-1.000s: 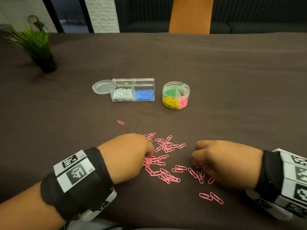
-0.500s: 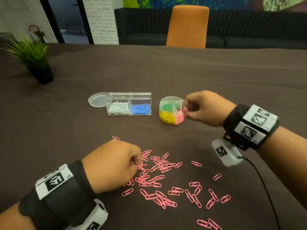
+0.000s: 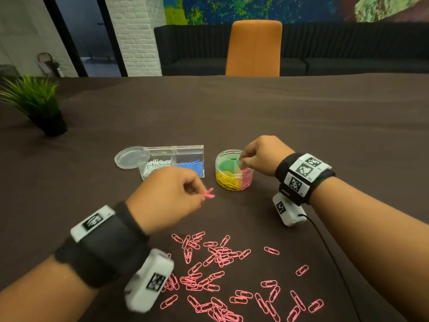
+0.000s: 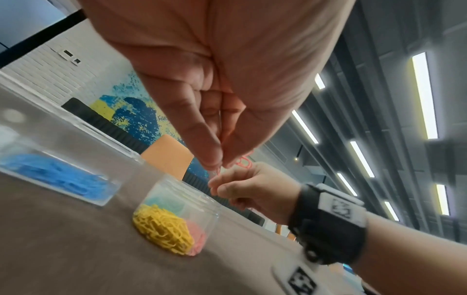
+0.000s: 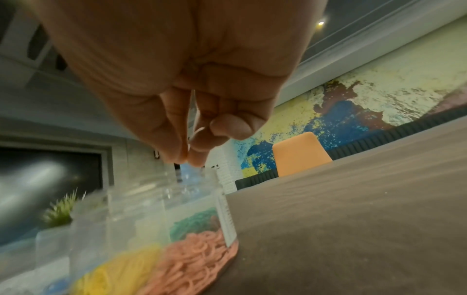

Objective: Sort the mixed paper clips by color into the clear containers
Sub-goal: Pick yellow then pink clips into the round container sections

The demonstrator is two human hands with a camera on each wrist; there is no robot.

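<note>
Nearest us, the loose pink clips (image 3: 222, 275) lie scattered flat on the brown table (image 3: 325, 126), long axes pointing every way, a few overlapping in a knot at the middle.

Above them our left hand (image 3: 167, 198) is raised off the table, fingers curled, thumb and forefinger pinching a small bunch of pink clips (image 3: 208, 194). The bunch sticks out to the right of the fingertips, long axis roughly level and aimed toward the round tub (image 3: 233, 169).

Farther on, our right hand (image 3: 262, 156) hovers over the tub's right edge, above the pink section, fingertips pressed together. The right wrist view shows a thin pale loop (image 5: 196, 132) between them; whether it is a clip we cannot tell.

Judgement: release low inside the rim, over the pink wedge only, so nothing bounces into the yellow or green sections. The left hand should wait until the right clears.

Behind and left of the tub, the rectangular box (image 3: 173, 162) holds white and blue clips; a loose lid (image 3: 130, 157) rests against its left end.
</note>
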